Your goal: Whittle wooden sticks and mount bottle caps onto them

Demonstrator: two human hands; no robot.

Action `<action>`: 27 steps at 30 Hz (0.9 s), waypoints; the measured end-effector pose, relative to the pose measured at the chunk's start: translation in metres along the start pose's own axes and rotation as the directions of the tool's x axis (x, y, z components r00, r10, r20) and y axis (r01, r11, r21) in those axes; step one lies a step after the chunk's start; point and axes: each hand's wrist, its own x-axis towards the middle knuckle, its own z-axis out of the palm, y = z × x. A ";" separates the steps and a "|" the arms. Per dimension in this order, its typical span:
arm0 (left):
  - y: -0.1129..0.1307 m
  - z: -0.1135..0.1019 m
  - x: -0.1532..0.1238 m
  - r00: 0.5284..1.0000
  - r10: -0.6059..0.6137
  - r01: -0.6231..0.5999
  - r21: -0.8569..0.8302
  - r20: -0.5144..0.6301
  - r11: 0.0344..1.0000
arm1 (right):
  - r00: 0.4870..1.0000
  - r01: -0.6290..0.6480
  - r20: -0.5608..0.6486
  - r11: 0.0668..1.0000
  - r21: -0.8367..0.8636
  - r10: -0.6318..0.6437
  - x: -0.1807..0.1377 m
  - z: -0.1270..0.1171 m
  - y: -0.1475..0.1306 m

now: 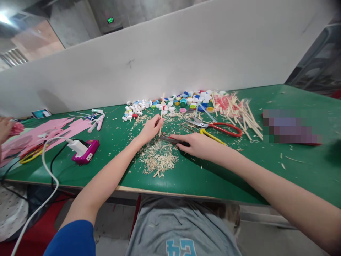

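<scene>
My left hand [151,128] is closed around a thin wooden stick [162,102], which stands nearly upright. My right hand [196,144] grips a dark, narrow knife [168,139], its index finger stretched along the back. The blade's tip lies against or very close to the stick's lower end; contact is hard to make out. Below both hands, a heap of pale wood shavings [161,160] covers part of the green table [231,174]. Red-handled scissors [226,128] lie open beyond my right hand, beside a yellow-handled tool [213,138] whose other end is partly hidden.
Many coloured bottle caps [183,102] line the white partition [165,60]. Wooden sticks [245,117] pile up at the right. On the left are pink paper sheets [61,128], a purple power strip [86,152] with a white cable, glue guns [97,121] and another person's hand [5,129].
</scene>
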 end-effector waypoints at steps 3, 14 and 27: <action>0.000 -0.001 0.000 1.000 0.002 -0.002 -0.004 -0.005 1.000 | 1.000 -0.010 0.009 1.000 0.001 0.010 0.000 0.000 0.000; 0.000 0.000 0.000 1.000 0.018 -0.018 0.008 -0.012 1.000 | 1.000 -0.011 0.000 0.999 -0.032 0.011 0.000 0.002 0.000; 0.000 -0.001 0.001 1.000 -0.015 0.015 -0.008 -0.001 1.000 | 1.000 0.026 -0.008 1.000 0.003 -0.026 0.000 0.004 0.004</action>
